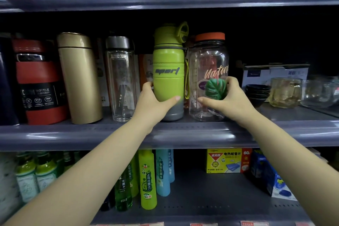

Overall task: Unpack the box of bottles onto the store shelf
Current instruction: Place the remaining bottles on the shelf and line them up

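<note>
From the head camera, the left hand (pixel 156 101) wraps the lower part of a lime-green plastic sport bottle (pixel 168 71) standing upright on the grey metal store shelf (pixel 275 130). The right hand (pixel 229 99) grips a clear wide bottle with an orange lid (pixel 208 71) just beside it, also upright. A clear glass bottle with a grey cap (pixel 121 79) stands to the left.

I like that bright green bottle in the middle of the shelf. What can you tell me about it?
The green sport bottle stands upright on the grey middle shelf, between a clear glass bottle and a clear orange-lidded jar. It looks like matte plastic: lime green body, grey base, a dark band under the cap, the word "sport" across it, a loop on its green lid and a strap down its right side. The left hand grips its lower part.
</note>
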Available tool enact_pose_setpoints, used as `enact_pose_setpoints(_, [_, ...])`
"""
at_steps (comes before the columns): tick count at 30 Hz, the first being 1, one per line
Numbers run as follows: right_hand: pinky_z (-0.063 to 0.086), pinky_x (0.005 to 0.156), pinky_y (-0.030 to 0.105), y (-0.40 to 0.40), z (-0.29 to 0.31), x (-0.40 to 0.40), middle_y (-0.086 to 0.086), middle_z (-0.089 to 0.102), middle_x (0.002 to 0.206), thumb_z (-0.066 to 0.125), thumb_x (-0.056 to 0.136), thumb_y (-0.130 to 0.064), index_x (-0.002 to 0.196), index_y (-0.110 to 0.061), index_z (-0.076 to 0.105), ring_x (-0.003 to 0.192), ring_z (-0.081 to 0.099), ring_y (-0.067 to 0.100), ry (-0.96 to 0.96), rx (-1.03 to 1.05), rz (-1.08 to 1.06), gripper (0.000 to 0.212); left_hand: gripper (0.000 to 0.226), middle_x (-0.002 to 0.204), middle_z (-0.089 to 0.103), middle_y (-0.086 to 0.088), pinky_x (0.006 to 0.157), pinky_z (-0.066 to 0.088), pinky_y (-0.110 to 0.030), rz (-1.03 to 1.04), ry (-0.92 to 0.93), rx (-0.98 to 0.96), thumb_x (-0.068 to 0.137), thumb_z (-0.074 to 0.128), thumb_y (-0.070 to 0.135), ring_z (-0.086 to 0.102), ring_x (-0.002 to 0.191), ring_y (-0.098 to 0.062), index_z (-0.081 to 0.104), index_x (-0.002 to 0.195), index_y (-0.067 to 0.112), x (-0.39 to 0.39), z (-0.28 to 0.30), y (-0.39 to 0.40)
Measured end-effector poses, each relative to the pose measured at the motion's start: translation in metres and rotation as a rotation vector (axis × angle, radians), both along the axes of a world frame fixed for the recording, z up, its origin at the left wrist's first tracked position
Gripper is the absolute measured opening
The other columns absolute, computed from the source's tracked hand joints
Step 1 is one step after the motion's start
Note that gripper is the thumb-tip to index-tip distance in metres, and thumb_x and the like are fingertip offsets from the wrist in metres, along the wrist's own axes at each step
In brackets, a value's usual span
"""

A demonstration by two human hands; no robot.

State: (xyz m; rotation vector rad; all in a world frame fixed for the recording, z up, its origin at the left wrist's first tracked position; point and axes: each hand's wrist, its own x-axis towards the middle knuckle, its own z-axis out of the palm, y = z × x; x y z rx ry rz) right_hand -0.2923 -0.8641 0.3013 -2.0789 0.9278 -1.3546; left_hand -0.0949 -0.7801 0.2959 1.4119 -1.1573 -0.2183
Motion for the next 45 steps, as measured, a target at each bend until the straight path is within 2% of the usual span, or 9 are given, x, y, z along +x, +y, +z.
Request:
enact_pose_setpoints(5, [0.039,0.076,0.012,0.004,0.0,0.001,-0.003,0.053,0.114,0.086,0.062,-0.041,0.132,-0.011,0.036,0.1,0.055,0.01,0.0,-0.06,-0.056,0.091,0.091,0.133,0.05,-0.002,0.1,0.045,-0.041,0.04,-0.025,-0.006,0.066,0.084,0.039,0.052,0.116,-0.02,0.031,0.137,0.018,-0.002,0.001,0.001])
enact_pose_setpoints(9, [0.039,0.083,0.022,0.007,-0.002,0.004,0.001,0.049,0.121,0.086,0.056,-0.048,0.13,-0.01,0.036,0.105,0.05,0.012,0.018,-0.115,-0.131,0.097,0.086,0.133,0.048,-0.004,0.091,0.042,-0.031,0.065,-0.085,0.007,0.07,0.082,0.037,0.049,0.111,-0.016,0.031,0.135,0.015,-0.006,0.002,0.004])
enact_pose_setpoints(19, [0.046,0.095,0.031,0.007,-0.003,0.006,0.01,0.049,0.13,0.084,0.052,-0.056,0.132,-0.009,0.033,0.117,0.052,0.022,0.044,-0.111,-0.171,0.106,0.082,0.134,0.046,-0.006,0.087,0.04,-0.031,0.075,-0.12,0.039,0.073,0.079,0.039,0.047,0.105,-0.017,0.03,0.134,0.014,-0.01,0.004,0.007])
enact_pose_setpoints(23, [0.048,0.092,0.032,0.01,0.001,0.006,0.011,0.048,0.131,0.084,0.05,-0.06,0.133,-0.011,0.031,0.115,0.054,0.023,0.081,-0.091,-0.159,0.11,0.09,0.137,0.044,-0.007,0.09,0.041,-0.031,0.084,-0.153,0.068,0.073,0.077,0.043,0.048,0.119,-0.023,0.026,0.14,0.01,-0.012,0.006,0.01])
enact_pose_setpoints(26, [0.045,0.103,0.042,0.017,0.003,0.005,0.012,0.04,0.139,0.078,0.041,-0.073,0.14,-0.01,0.025,0.125,0.047,0.026,0.058,-0.083,-0.178,0.128,0.108,0.147,0.038,-0.008,0.105,0.038,-0.035,0.091,-0.167,0.063,0.07,0.078,0.049,0.041,0.133,-0.025,0.016,0.148,0.009,-0.014,0.009,0.017])
enact_pose_setpoints(29, [0.036,0.108,0.035,0.037,0.001,0.006,0.012,0.038,0.135,0.079,0.062,-0.057,0.139,-0.003,0.031,0.127,0.039,0.024,-0.048,-0.34,-0.305,0.106,0.103,0.152,0.034,-0.002,0.11,0.031,-0.032,0.069,-0.203,-0.034,0.073,0.077,0.045,0.036,0.138,-0.018,0.017,0.15,0.013,-0.013,0.01,0.039])
enact_pose_setpoints(33, [0.038,0.095,0.018,0.076,0.002,0.026,0.002,0.042,0.116,0.077,0.076,-0.036,0.125,-0.002,0.045,0.108,0.045,0.015,-0.193,-0.62,-0.206,0.068,0.064,0.134,0.053,0.006,0.105,0.042,-0.028,0.079,-0.211,-0.226,0.078,0.075,0.035,0.05,0.123,-0.007,0.045,0.133,0.022,0.006,0.007,0.077])
enact_pose_setpoints(38, [0.042,0.1,0.023,0.117,0.0,0.098,0.002,0.047,0.121,0.073,0.081,-0.03,0.13,-0.008,0.044,0.116,0.048,0.013,-0.1,-0.472,0.095,0.061,0.044,0.124,0.054,0.009,0.102,0.041,-0.022,0.271,-0.248,-0.311,0.083,0.072,0.028,0.051,0.115,-0.003,0.053,0.122,0.022,0.059,0.008,0.111])
enact_pose_setpoints(45, [0.032,0.107,0.03,0.115,0.001,0.183,0.014,0.033,0.144,0.074,0.079,-0.036,0.144,-0.006,0.024,0.132,0.035,0.023,0.01,-0.105,0.12,0.087,0.072,0.147,0.031,-0.004,0.106,0.018,-0.013,0.498,-0.315,-0.241,0.084,0.07,0.025,0.03,0.135,-0.01,0.031,0.144,0.014,0.114,-0.002,0.119])
